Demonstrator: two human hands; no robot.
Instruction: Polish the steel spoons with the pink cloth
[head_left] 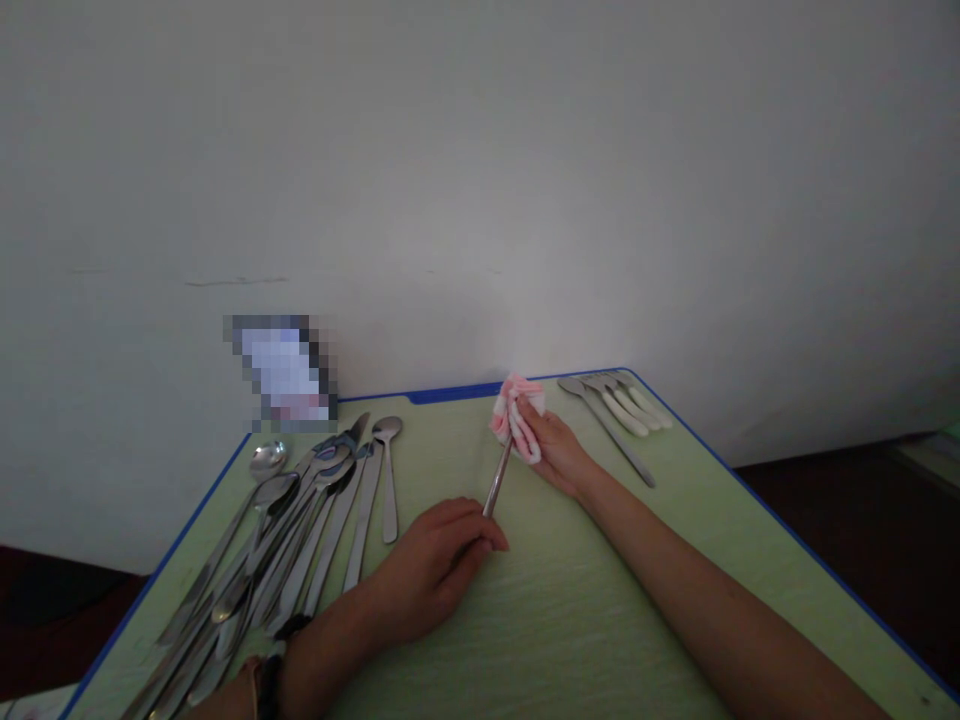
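My left hand [442, 565] is closed on the near end of a shiny metal piece of cutlery [498, 483], which slants up and away over the table. Wrapped round its far end is a pink and white cloth [512, 410], pinched in my right hand [556, 450]. The cloth hides the head of the cutlery, so I cannot tell whether it is a spoon, a fork or a knife. Left of my left hand lies a loose heap of metal cutlery [300, 530], with spoons and knives among it. A small spoon [388, 470] rests at the heap's right side.
Toward the far right of the green table [592, 610], a metal spoon [611, 435] lies beside several white-handled forks [630, 410]. A blurred-out device [285, 370] leans on the wall at the far left. The wall [480, 200] stands behind the table's blue edge.
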